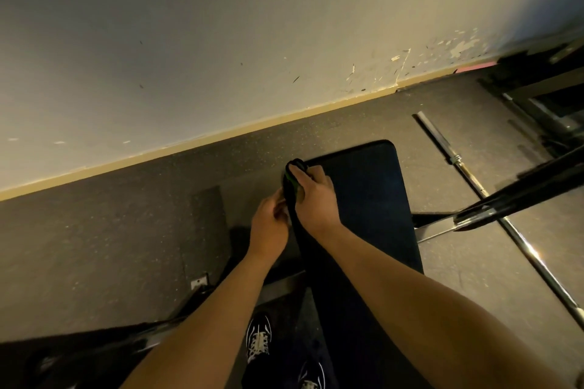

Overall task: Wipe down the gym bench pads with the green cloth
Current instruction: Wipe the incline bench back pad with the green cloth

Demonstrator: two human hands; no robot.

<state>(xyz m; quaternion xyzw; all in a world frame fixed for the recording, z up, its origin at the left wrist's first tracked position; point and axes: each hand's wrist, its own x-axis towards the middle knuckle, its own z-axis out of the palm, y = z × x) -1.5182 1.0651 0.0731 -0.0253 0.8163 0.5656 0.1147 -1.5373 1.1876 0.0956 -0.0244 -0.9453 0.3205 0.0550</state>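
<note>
The right hand (316,196) grips the bunched green cloth (292,180) against the left edge of the bench pad (373,199), near its far corner. The left hand (268,224) curls beside it, fingers (279,199) at the cloth. 2 sneakers (259,338) stand on the floor (110,246); a barbell (474,186) lies right of the pad.

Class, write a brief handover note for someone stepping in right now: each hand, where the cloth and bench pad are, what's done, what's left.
Right hand grips the green cloth at the left edge of the bench pad, near its far end.
Left hand is beside it, fingers curled by the cloth; grip unclear.
How much is wiped cannot be told.
Left to do: wipe the pad's top.
</note>
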